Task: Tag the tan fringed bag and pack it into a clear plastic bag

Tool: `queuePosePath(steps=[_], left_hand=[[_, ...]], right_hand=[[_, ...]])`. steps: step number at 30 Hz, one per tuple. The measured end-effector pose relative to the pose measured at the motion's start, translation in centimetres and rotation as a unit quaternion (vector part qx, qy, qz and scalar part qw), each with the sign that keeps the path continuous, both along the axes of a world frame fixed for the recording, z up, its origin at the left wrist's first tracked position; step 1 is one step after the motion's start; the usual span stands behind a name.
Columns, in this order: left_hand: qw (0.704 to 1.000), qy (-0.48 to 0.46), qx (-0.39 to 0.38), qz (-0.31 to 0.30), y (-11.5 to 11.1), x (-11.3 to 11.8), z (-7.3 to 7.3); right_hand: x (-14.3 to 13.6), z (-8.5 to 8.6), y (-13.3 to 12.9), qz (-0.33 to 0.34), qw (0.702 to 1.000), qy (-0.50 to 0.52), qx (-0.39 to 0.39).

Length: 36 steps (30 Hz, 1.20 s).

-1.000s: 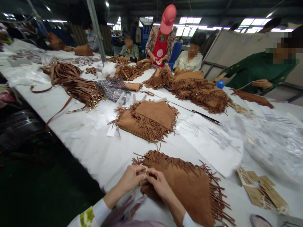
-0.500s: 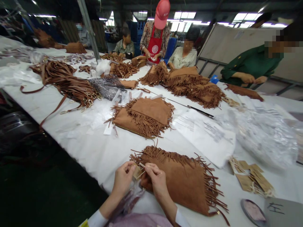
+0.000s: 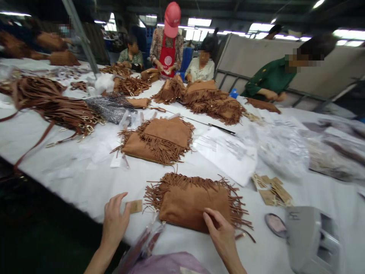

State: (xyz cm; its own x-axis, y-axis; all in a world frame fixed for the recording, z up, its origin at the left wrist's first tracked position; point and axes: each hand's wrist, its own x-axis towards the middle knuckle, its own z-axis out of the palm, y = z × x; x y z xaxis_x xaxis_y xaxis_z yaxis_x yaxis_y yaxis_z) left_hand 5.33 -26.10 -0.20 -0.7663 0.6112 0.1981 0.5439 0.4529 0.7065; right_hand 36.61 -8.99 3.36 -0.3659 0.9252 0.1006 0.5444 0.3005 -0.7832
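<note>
A brown fringed bag point(image 3: 196, 203) lies flat on the white-covered table in front of me. My left hand point(image 3: 115, 217) is open at the bag's left, its thumb close to a small tan paper tag point(image 3: 136, 206). The tag lies beside the fringe at the bag's left end. Over the bag's lower right part is my right hand point(image 3: 221, 230), fingers loosely bent and thumb apart, with nothing visible in it. A strap in clear plastic wrap point(image 3: 142, 241) hangs from the bag's left corner toward my lap.
More fringed bags point(image 3: 167, 133) lie ahead, with a larger pile point(image 3: 211, 97) behind. Brown straps with metal clips point(image 3: 54, 104) spread at left. At right are tan tags point(image 3: 275, 192), clear plastic bags point(image 3: 282, 146), a round dish point(image 3: 275, 224) and a grey device point(image 3: 312, 239). Several co-workers sit or stand across the table.
Both hands were together at the tag and its cord; they have parted, the left moving left and the right moving right over the bag. The tag now lies at the bag's left. The view has turned right.
</note>
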Motion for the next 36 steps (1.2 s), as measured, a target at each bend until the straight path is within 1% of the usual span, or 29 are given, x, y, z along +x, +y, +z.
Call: queuePosePath(steps=[1,2,4,5,6,8,11,15,18,21,23,24,26,28,30,32,34,35,36], left_hand=[[0.998,0.044,-0.006,-0.045,0.1,0.7,-0.1],[0.993,0.066,-0.014,-0.094,0.2,1.4,-0.2],[0.977,0.090,-0.048,-0.186,0.4,3.0,-0.7],[0.968,0.099,-0.071,-0.219,0.6,3.8,-1.0],[0.961,0.105,-0.094,-0.239,0.7,4.5,-1.3],[0.952,0.106,-0.126,-0.257,1.3,5.9,-1.7],[0.952,0.098,-0.136,-0.256,2.2,7.2,-2.3],[0.956,0.076,-0.109,-0.261,3.6,7.3,-2.7],[0.951,0.048,-0.098,-0.289,5.6,6.9,-1.9],[0.945,0.014,-0.104,-0.309,8.6,6.2,-0.4],[0.943,-0.006,-0.114,-0.314,10.2,5.7,0.6],[0.942,-0.011,-0.119,-0.314,10.7,5.3,1.0],[0.942,-0.024,-0.124,-0.312,10.7,4.4,1.4],[0.945,-0.053,-0.113,-0.301,9.4,3.5,1.2],[0.952,-0.084,-0.092,-0.280,7.4,2.5,0.8],[0.968,-0.084,-0.077,-0.224,5.4,2.0,0.4],[0.981,-0.075,-0.081,-0.159,4.1,2.1,0.1],[0.983,-0.077,-0.088,-0.142,3.8,2.4,0.0],[0.982,-0.083,-0.096,-0.141,3.8,2.9,0.0]], right_hand=[[1.8,0.0,-0.3,-0.033,0.999,-0.024,0.009],[3.6,-0.1,-0.8,-0.068,0.996,-0.050,0.017],[6.5,-0.7,-1.8,-0.144,0.984,-0.105,0.027],[7.7,-1.0,-2.3,-0.178,0.975,-0.127,0.029],[8.6,-1.4,-2.7,-0.205,0.968,-0.143,0.026],[9.5,-2.0,-2.9,-0.229,0.960,-0.160,0.010],[9.4,-2.6,-2.1,-0.226,0.961,-0.159,0.004],[8.0,-2.6,0.2,-0.232,0.962,-0.146,-0.005],[7.2,-2.6,1.9,-0.245,0.962,-0.118,-0.023],[7.0,-2.8,2.7,-0.248,0.964,-0.088,-0.038],[7.2,-2.9,2.4,-0.251,0.965,-0.063,-0.053],[7.5,-2.9,2.0,-0.258,0.963,-0.048,-0.064],[8.1,-3.1,0.7,-0.281,0.954,-0.018,-0.103],[8.9,-3.3,-1.0,-0.308,0.940,0.008,-0.147],[9.8,-3.5,-2.6,-0.333,0.925,0.027,-0.180],[10.7,-3.4,-3.7,-0.344,0.916,0.041,-0.205],[11.2,-3.1,-3.9,-0.323,0.918,0.027,-0.229],[11.3,-2.7,-3.8,-0.304,0.923,0.003,-0.237],[11.2,-2.3,-3.5,-0.283,0.929,-0.032,-0.237]])
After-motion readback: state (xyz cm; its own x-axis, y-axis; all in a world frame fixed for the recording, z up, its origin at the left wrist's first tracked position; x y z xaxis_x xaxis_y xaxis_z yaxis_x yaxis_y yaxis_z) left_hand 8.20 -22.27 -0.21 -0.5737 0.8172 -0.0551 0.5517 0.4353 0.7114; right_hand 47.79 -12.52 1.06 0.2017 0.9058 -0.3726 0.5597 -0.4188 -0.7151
